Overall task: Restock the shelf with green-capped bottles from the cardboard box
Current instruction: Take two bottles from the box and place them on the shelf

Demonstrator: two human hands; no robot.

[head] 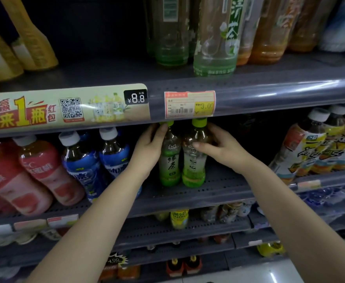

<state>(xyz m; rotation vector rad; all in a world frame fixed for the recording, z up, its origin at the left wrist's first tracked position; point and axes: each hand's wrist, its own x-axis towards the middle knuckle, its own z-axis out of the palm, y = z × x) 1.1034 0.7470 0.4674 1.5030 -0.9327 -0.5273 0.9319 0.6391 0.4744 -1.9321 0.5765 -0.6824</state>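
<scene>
Two green-capped green tea bottles stand upright side by side on the middle shelf [218, 188]. My left hand [150, 144] wraps the left bottle [170, 160] around its upper body. The right bottle [194, 166] is held near its shoulder by my right hand [218, 146]. Both caps sit just under the upper shelf's price rail. The cardboard box is out of view.
Blue-labelled bottles [98, 160] and red-labelled ones [39, 170] stand left of my hands. Yellow-labelled tea bottles [314, 148] stand at the right, with a dark gap between them and the green bottles. Large bottles [214, 37] fill the shelf above. Lower shelves hold more drinks.
</scene>
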